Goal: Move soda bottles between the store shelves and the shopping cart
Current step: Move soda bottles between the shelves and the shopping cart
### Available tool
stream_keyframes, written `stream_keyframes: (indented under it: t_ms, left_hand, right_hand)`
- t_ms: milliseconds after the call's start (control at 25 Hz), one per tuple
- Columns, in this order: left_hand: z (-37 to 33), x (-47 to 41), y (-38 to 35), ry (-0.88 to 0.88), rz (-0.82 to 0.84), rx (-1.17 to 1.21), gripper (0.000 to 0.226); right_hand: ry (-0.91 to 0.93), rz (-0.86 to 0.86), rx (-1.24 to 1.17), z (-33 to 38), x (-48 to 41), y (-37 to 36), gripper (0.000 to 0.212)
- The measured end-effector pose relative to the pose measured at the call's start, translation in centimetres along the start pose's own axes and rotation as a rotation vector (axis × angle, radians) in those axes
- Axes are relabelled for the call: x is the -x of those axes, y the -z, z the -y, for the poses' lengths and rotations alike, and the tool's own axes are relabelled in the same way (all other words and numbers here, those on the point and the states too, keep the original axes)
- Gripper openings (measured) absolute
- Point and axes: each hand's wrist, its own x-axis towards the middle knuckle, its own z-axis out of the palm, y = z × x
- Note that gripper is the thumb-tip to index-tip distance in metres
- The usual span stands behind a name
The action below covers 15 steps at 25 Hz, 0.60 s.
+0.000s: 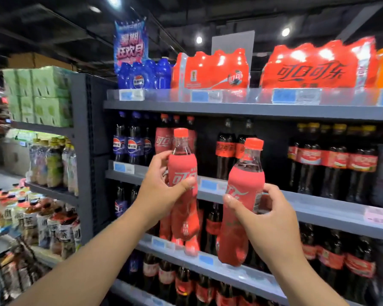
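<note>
My left hand (161, 191) grips a red-sleeved cola bottle (182, 164) with a red cap, held upright in front of the grey shelves (252, 109). My right hand (268, 219) grips a second red-sleeved cola bottle (244, 186), also upright, a little lower and to the right. Both bottles hang in the air before the middle shelf rows. The wire shopping cart (13, 257) shows at the bottom left, blurred.
Dark cola bottles (332, 160) and blue-labelled cola bottles (131, 142) fill the shelf rows. Shrink-wrapped red packs (210, 69) and a blue pack (142, 74) sit on top. To the left, another shelf unit holds tea drinks (51, 164) and green boxes (40, 96).
</note>
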Motion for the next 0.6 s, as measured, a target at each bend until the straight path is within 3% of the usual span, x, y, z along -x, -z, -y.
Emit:
stream_keyframes:
  t_ms: [200,360,600]
  left_hand:
    - [3.4,-8.2,3.7,-0.061,-0.034,-0.023,0.084]
    - [4.7,-12.2,5.0,-0.082,0.053,-0.016,0.09]
    - [4.8,-16.1,3.9,-0.182,0.045,-0.044,0.074]
  right_hand:
    - [0.03,-0.037,0.024,-0.8,-5.1,-3.7,0.04]
    - [0.074,-0.007,0.002,-0.9,-7.1,-5.2,0.03]
    - [0.143,0.055,-0.032,-1.2,-9.0,-5.1,0.027]
